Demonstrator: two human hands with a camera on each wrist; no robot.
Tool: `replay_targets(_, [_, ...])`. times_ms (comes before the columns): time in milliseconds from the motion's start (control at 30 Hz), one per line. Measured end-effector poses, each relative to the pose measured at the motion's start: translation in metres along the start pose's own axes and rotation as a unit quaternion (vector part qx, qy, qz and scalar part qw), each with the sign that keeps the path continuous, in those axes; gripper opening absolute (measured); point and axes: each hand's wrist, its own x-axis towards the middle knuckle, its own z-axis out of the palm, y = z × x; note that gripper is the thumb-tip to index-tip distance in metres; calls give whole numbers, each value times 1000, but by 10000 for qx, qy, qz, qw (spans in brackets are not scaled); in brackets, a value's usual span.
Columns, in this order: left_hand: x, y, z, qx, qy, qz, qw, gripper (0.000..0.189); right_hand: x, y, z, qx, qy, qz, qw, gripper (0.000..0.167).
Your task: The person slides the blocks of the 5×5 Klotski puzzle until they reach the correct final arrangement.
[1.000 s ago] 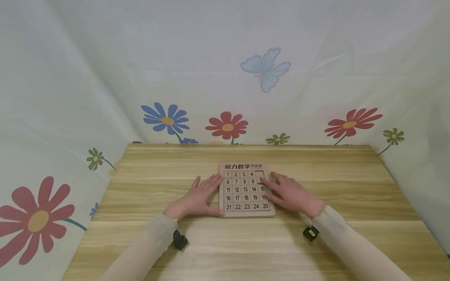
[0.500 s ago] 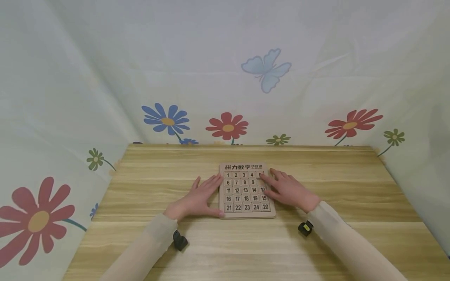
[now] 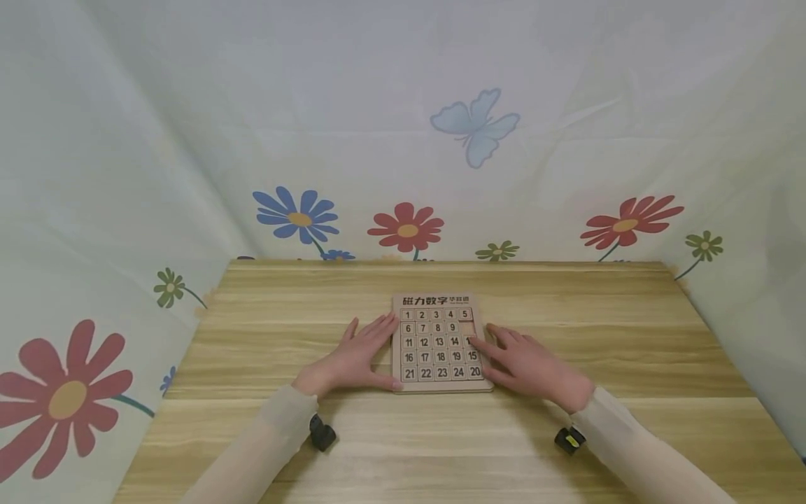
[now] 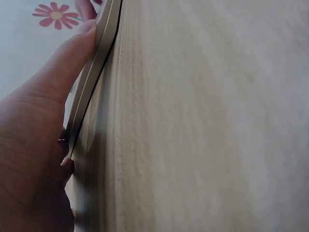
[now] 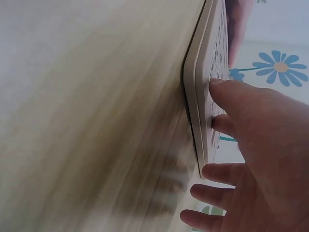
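A flat wooden number slide puzzle [image 3: 441, 386] with several rows of numbered square tiles lies on the table in the head view. Tile 5 [image 3: 465, 314] fills the top right corner, and just below it is a bare slot [image 3: 467, 327]. My left hand [image 3: 352, 358] rests along the puzzle's left side, its thumb at the lower left corner. My right hand [image 3: 535, 364] reaches in from the right, with the index fingertip on tile 10, partly covering it. Its thumb [image 5: 231, 92] is at the puzzle's edge in the right wrist view, the other fingers spread beyond.
The wood-grain table [image 3: 302, 287] surrounds the puzzle. Behind and beside it hangs a pale cloth [image 3: 352, 105] printed with flowers and a butterfly. A small black camera [image 3: 322, 432] sits at the left wrist, another black camera [image 3: 569, 439] at the right.
Tile 5 has slid up into the top right corner, leaving the slot below it. My right hand then drew back toward the person, its index finger now on tile 10. The left hand stayed put.
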Motion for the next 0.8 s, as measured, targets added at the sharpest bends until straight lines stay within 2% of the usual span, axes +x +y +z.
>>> replay_targets(167, [0,-2,1,50,-11,9,10000,130,-3,0,1,44,-43,2,10000,61])
replay_targets(433, [1,-3,2,-5,26,32,10000,130,8,6,1,202,158,9,9997,59])
replay_targets(800, [0,0,-1,-8,-4,15,10000,130,13,8,-2,289,52,122,9995,62])
